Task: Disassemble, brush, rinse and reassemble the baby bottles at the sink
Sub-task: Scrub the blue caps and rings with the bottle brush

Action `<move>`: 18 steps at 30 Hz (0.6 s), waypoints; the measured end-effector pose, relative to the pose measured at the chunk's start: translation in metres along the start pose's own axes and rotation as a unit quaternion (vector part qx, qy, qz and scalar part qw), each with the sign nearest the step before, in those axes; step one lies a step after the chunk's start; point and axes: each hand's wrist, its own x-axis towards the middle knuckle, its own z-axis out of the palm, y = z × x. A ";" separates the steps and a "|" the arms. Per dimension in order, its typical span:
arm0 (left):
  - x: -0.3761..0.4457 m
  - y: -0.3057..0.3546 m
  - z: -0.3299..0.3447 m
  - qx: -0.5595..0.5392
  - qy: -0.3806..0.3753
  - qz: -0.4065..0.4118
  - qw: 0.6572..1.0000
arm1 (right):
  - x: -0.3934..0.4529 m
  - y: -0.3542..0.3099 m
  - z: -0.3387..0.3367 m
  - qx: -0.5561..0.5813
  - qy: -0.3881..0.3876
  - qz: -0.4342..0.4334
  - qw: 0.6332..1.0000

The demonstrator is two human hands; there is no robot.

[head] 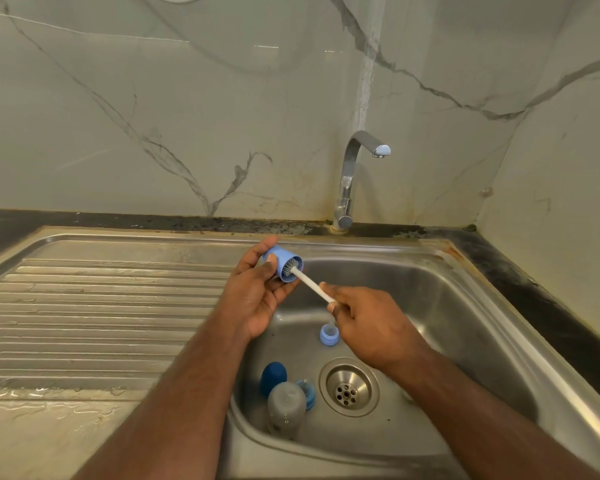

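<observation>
- While the left hand [257, 299] grips the light-blue cap [282, 264] at frame centre, thumb and fingers curled round its wall, keep the open mouth facing right toward the brush.
- Drainboard [101, 306], left of frame: ribbed steel, wet; a likely spot for cleaned parts.
- Brush [312, 284]: grey bristles sit inside the cap, and the white rod handle slants down to the right. Turn the bristles against the inner wall and reach the closed end; a firm cap grip should stop it slipping.
- Right hand [368, 327], right of centre: fingers pinch the handle end.
- Sink [465, 306], lower centre: smooth steel basin holding a ring [329, 335], a dark-blue domed cap [273, 377], a frosted grey bottle [286, 407] and another blue part beside the drain [349, 388].
- Tap [352, 174], above: chrome, curved, with no water visible.
</observation>
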 end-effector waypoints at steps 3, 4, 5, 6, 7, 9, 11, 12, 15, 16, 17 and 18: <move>0.001 0.000 0.001 -0.012 0.011 -0.001 1.000 | 0.000 0.001 0.010 -0.090 0.030 -0.001 0.995; 0.001 0.000 0.001 -0.013 0.011 0.001 1.000 | 0.000 -0.001 0.013 -0.122 0.030 -0.001 0.992; 0.001 0.000 0.001 -0.014 0.011 0.003 1.000 | 0.002 -0.003 0.016 -0.147 0.024 0.000 0.989; 0.001 0.001 0.002 -0.012 0.011 0.005 1.000 | 0.004 -0.005 0.018 -0.162 0.011 0.003 0.987; 0.001 0.001 0.001 -0.008 0.012 0.007 1.000 | 0.006 -0.007 0.017 -0.172 -0.009 0.007 0.985; 0.001 0.001 0.001 0.005 0.009 0.013 1.000 | 0.009 -0.008 0.011 -0.123 -0.044 0.018 0.991; 0.001 0.000 0.002 0.003 0.004 0.016 1.000 | 0.007 -0.006 0.002 0.105 -0.070 0.058 0.990; 0.000 0.001 0.002 -0.006 0.001 0.016 1.000 | 0.005 -0.004 -0.002 0.255 -0.082 0.098 0.958; -0.001 0.002 0.004 -0.036 -0.009 0.014 0.999 | 0.001 0.000 -0.008 0.532 -0.124 0.179 0.818; -0.001 0.002 0.004 -0.042 -0.012 0.012 0.999 | 0.001 0.000 -0.009 0.575 -0.138 0.191 0.783; -0.002 0.002 0.003 -0.050 -0.017 0.011 0.999 | 0.001 -0.002 -0.010 0.607 -0.153 0.194 0.755; -0.002 0.002 0.003 -0.059 -0.025 0.010 0.998 | 0.001 -0.004 -0.010 0.628 -0.168 0.192 0.735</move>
